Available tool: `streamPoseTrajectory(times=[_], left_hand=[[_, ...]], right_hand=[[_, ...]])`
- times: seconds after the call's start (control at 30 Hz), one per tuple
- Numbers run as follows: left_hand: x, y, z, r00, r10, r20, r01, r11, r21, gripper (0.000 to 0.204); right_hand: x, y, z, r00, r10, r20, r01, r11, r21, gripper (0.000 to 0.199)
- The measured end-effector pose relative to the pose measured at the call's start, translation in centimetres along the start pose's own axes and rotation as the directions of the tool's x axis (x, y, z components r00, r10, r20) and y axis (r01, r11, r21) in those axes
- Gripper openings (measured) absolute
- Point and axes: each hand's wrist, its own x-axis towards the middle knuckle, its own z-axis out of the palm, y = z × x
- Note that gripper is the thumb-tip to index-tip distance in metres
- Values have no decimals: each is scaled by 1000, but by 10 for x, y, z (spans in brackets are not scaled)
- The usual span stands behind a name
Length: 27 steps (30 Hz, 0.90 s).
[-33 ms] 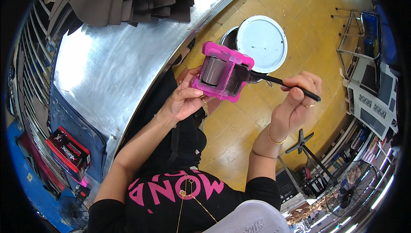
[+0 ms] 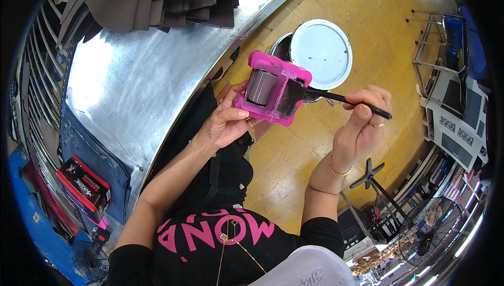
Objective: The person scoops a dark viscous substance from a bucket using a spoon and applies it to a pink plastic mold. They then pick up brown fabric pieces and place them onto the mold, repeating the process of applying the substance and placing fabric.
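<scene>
My left hand (image 2: 228,120) is closed around the near left edge of a pink plastic tray (image 2: 257,111). A grey roller (image 2: 262,87) lies in the tray's left compartment, and the right compartment holds dark grey paste-like stuff (image 2: 287,102). In my right hand (image 2: 365,120) is a slim black-handled tool (image 2: 341,98), pinched between thumb and fingers. Its end reaches into the right compartment; the tip's shape is hard to make out against the dark contents. The tray is held in the air, above the floor and in front of a white-lidded bucket.
A bucket with a round white lid (image 2: 321,54) stands beyond the tray. On the left, a shiny metal table (image 2: 173,57) carries stacked dark brown sheet pieces (image 2: 157,2). A red-and-black box (image 2: 84,185) sits at lower left. Stools, a black fan (image 2: 430,233) and racks line the right.
My right hand has shifted very slightly, and the tool's handle end has moved a little up and left. The tray and my left hand stay put.
</scene>
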Motion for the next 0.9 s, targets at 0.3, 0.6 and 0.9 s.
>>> streamPoseTrajectory(times=[0.3, 0.6, 0.9], left_hand=[[1, 8, -1, 1000, -2, 7, 2, 1000, 11, 70], [1, 8, 4, 999, 16, -34, -13, 996, 84, 64], [6, 7, -4, 999, 30, -42, -25, 992, 125, 71]], right_hand=[[-16, 69, 22, 866, 467, 177, -484, 698, 527, 32], [-35, 95, 29, 762, 610, 217, -520, 377, 767, 28], [-25, 94, 9, 793, 601, 94, -447, 471, 760, 28]])
